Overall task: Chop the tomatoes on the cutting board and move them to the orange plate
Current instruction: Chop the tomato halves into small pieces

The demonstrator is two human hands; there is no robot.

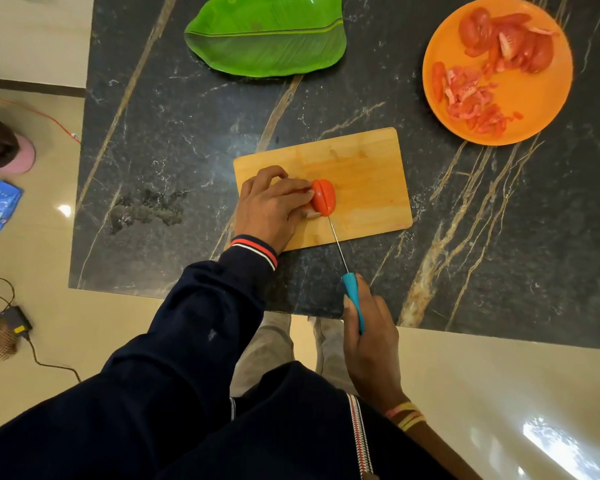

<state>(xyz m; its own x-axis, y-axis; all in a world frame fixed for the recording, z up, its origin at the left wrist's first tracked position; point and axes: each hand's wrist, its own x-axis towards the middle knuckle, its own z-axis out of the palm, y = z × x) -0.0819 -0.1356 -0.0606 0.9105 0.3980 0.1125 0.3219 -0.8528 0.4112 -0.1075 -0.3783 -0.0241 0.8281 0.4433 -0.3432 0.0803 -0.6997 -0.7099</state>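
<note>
While mid-cut, tomato (323, 197) against left hand (271, 206)

The person wears a dark navy long-sleeved top (291, 427). Its left sleeve (194, 323) ends in a ribbed cuff (255, 249) banded with red and white stripes, just behind the left hand (271, 202). A woven strip (359, 434) of red, white and dark zigzag runs down the garment's front. Yellow and pink thread bands (407, 414) circle the wrist behind the right hand (368, 334). Grey trousers (271, 348) cover the legs.
</note>
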